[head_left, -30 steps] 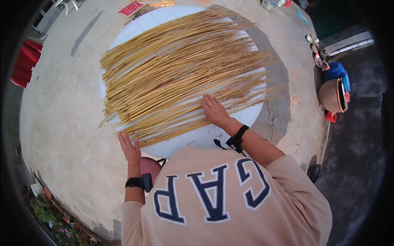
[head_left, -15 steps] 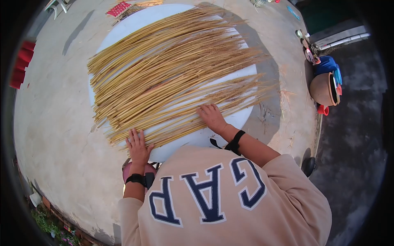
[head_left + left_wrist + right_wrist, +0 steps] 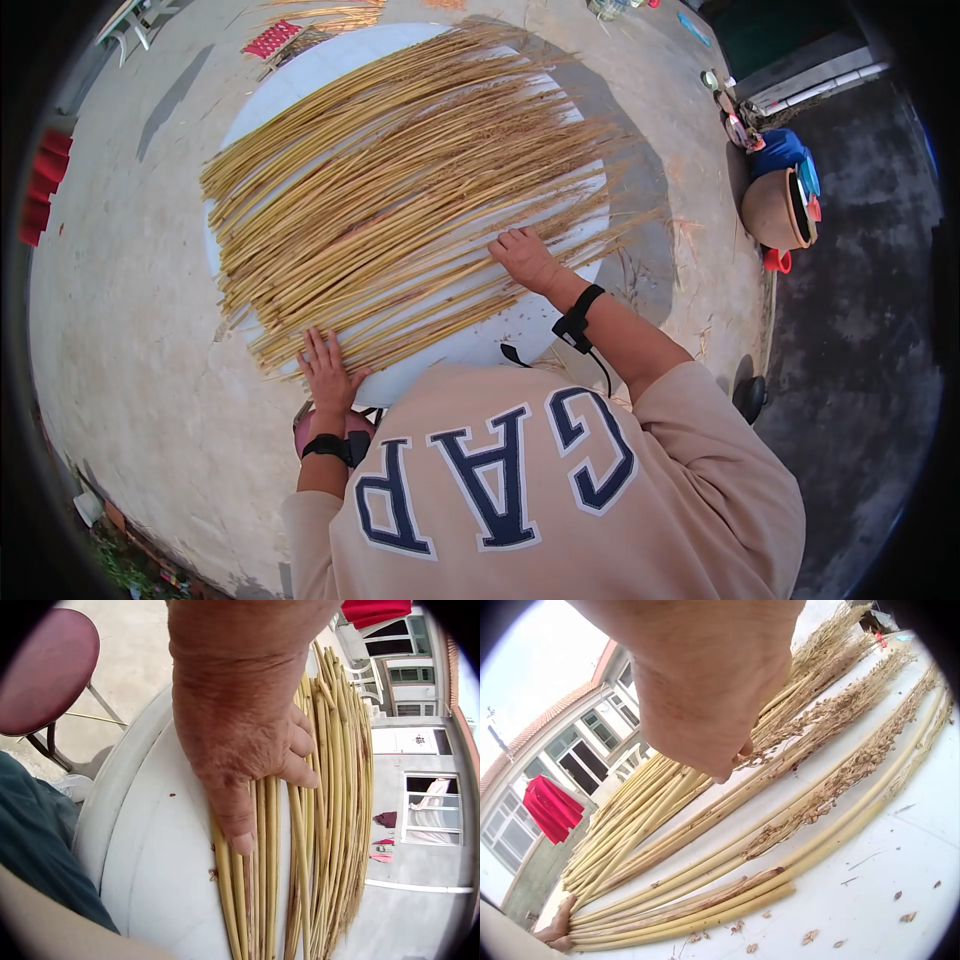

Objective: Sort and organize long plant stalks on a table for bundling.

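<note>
Long yellow stalks (image 3: pixel 350 215) with brown seeded tops lie side by side across a round white table (image 3: pixel 400 375). The left hand (image 3: pixel 328 375) rests with spread fingers on the stalks' cut ends near the table's edge; in the left wrist view that hand (image 3: pixel 240 742) has its thumb and fingers over several stalks (image 3: pixel 262 900). Farther right, the right hand (image 3: pixel 528 262) lies on the stalks by their seeded part. In the right wrist view the right hand (image 3: pixel 697 712) covers part of them, its fingertips mostly hidden.
A dark red stool (image 3: pixel 49 671) stands beside the table near the left hand. Small seed husks (image 3: pixel 810 937) lie on the tabletop. A clay pot (image 3: pixel 775 210) and a red item (image 3: pixel 777 261) are on the ground at the right. A red woven seat (image 3: pixel 271 40) is behind the table.
The left hand has moved from the table's edge onto the stalk ends, its fingers spread. The near stalks lie slightly more apart. The right hand has shifted a little; the head view has moved.
</note>
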`<action>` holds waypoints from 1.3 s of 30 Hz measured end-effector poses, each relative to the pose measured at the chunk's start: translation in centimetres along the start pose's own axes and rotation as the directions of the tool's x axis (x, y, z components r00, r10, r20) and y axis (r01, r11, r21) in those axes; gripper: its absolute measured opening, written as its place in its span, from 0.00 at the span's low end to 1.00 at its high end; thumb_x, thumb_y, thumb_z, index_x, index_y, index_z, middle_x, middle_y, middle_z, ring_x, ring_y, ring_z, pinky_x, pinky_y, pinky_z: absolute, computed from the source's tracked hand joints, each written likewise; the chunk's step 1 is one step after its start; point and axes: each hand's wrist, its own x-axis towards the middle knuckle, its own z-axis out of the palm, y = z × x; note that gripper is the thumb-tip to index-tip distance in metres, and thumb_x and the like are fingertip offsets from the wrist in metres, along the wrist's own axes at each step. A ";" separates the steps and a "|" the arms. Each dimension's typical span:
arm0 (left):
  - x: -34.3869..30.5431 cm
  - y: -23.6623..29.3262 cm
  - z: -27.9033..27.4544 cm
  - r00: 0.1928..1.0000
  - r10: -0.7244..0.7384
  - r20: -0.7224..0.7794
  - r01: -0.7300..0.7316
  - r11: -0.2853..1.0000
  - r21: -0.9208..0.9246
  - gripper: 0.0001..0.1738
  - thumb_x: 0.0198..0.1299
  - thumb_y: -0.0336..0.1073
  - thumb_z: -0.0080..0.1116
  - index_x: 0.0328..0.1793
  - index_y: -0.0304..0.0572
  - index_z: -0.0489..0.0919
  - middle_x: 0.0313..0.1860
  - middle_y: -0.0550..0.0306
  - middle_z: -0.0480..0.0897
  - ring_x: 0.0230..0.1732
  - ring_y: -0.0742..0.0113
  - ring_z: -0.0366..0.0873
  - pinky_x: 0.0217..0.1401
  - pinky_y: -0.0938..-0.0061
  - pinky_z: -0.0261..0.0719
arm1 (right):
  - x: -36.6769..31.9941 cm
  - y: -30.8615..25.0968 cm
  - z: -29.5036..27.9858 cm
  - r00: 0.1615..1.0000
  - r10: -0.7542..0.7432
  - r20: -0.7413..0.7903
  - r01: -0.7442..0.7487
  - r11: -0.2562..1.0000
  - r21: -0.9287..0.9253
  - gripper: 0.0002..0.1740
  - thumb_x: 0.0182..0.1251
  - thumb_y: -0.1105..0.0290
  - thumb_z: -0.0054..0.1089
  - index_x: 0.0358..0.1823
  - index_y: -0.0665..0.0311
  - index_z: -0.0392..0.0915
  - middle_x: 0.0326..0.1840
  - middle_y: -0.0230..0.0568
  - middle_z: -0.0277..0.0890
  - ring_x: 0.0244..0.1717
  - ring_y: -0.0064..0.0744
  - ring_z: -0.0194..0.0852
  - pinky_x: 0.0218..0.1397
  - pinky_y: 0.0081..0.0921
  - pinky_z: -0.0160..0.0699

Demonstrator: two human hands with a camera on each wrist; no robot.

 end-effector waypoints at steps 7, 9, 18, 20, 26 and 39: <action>-0.2 -0.1 0.2 1.000 -0.014 0.015 0.014 1.000 -0.010 0.54 0.43 0.66 0.53 0.71 0.45 0.48 0.71 0.39 0.42 0.72 0.44 0.36 0.67 0.42 0.36 | -2.1 5.3 0.5 0.969 0.216 0.123 -0.199 0.971 -0.133 0.10 0.50 0.73 0.50 0.36 0.60 0.73 0.39 0.41 0.70 0.46 0.40 0.67 0.52 0.37 0.62; -0.3 -0.2 0.3 1.000 -0.013 0.009 0.013 1.000 -0.008 0.53 0.44 0.66 0.53 0.71 0.45 0.48 0.71 0.39 0.42 0.72 0.44 0.36 0.67 0.41 0.36 | -2.6 6.7 0.5 0.943 0.297 0.151 -0.266 0.945 -0.192 0.10 0.51 0.72 0.50 0.36 0.61 0.74 0.41 0.43 0.71 0.49 0.41 0.67 0.55 0.38 0.61; -0.3 -0.2 -0.1 1.000 0.006 0.015 -0.006 1.000 -0.027 0.52 0.44 0.64 0.55 0.71 0.46 0.50 0.71 0.38 0.43 0.72 0.42 0.37 0.67 0.42 0.35 | -5.2 10.9 -0.8 0.806 0.503 0.313 -0.419 0.857 -0.299 0.15 0.59 0.68 0.44 0.45 0.56 0.76 0.57 0.50 0.65 0.63 0.49 0.56 0.62 0.54 0.51; -0.2 -0.2 -0.1 1.000 0.017 0.000 -0.017 1.000 -0.023 0.52 0.44 0.63 0.55 0.71 0.46 0.50 0.71 0.38 0.44 0.72 0.42 0.37 0.67 0.42 0.35 | -4.9 9.3 -2.9 0.676 0.519 0.524 -0.386 0.854 -0.348 0.17 0.57 0.72 0.48 0.49 0.60 0.72 0.52 0.52 0.67 0.61 0.47 0.58 0.63 0.49 0.54; -0.3 0.8 -1.4 1.000 -0.001 -0.011 0.000 0.999 -0.039 0.52 0.44 0.63 0.55 0.70 0.44 0.51 0.71 0.38 0.44 0.72 0.41 0.36 0.68 0.43 0.34 | -0.4 3.6 -0.6 0.968 0.209 0.142 -0.225 0.968 0.110 0.28 0.60 0.64 0.50 0.62 0.64 0.57 0.64 0.56 0.53 0.67 0.49 0.48 0.67 0.42 0.50; -1.2 1.9 -1.2 0.997 0.070 0.019 -0.066 0.984 -0.164 0.52 0.40 0.53 0.64 0.70 0.44 0.52 0.70 0.40 0.46 0.72 0.44 0.40 0.69 0.49 0.41 | 0.3 -5.5 2.7 0.965 -0.196 0.175 0.126 0.930 0.347 0.36 0.59 0.56 0.52 0.65 0.65 0.52 0.70 0.53 0.42 0.72 0.48 0.37 0.70 0.44 0.40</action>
